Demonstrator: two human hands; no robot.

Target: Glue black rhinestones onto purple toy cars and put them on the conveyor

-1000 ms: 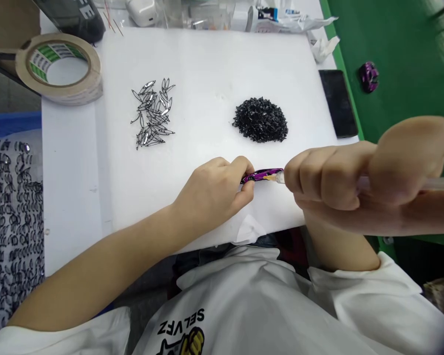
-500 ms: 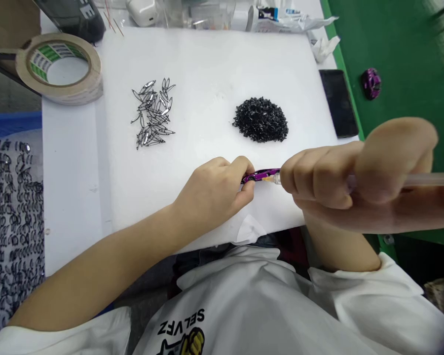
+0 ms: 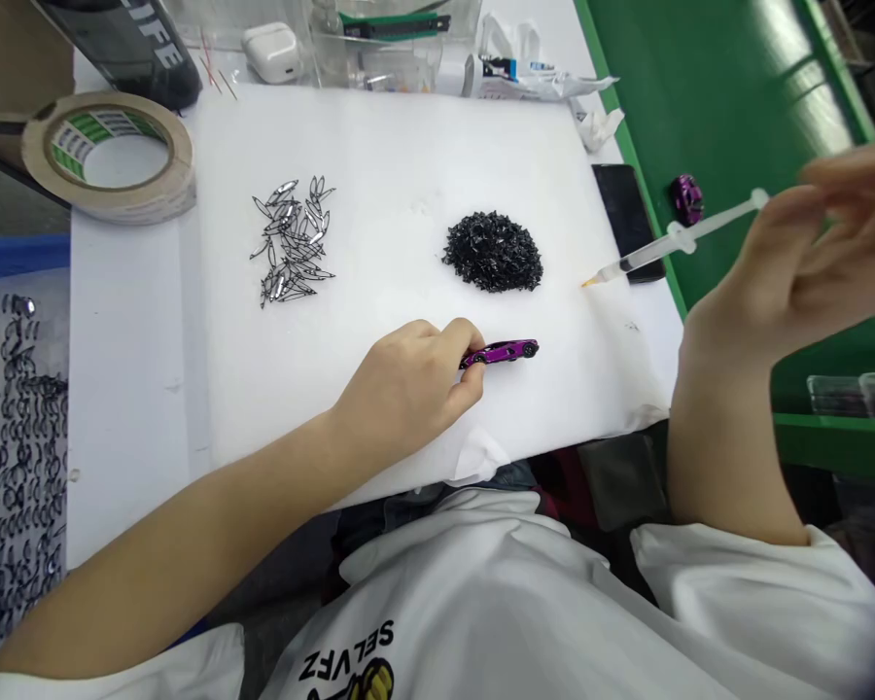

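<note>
A small purple toy car [image 3: 508, 352] with black wheels is pinched by its left end between the thumb and fingers of my left hand [image 3: 415, 379], just above the white foam sheet. My right hand [image 3: 817, 253] is raised at the right, blurred and partly cut off by the frame edge, its fingers apart. A clear syringe [image 3: 680, 238] with an amber tip lies slanted over the sheet's right edge and the phone. Its plunger end is close to my right hand; whether they touch is unclear.
A pile of small black pieces [image 3: 494, 253] and a heap of thin outlined clear pieces [image 3: 292, 238] lie on the foam sheet [image 3: 379, 146]. A tape roll [image 3: 109, 160] is at left, a phone [image 3: 627, 219] at right. Another purple car [image 3: 686, 199] stands on the green surface [image 3: 671, 87].
My right hand has moved away from the car, up and to the right. The syringe it held against the car now lies out to the right. My left hand keeps the car.
</note>
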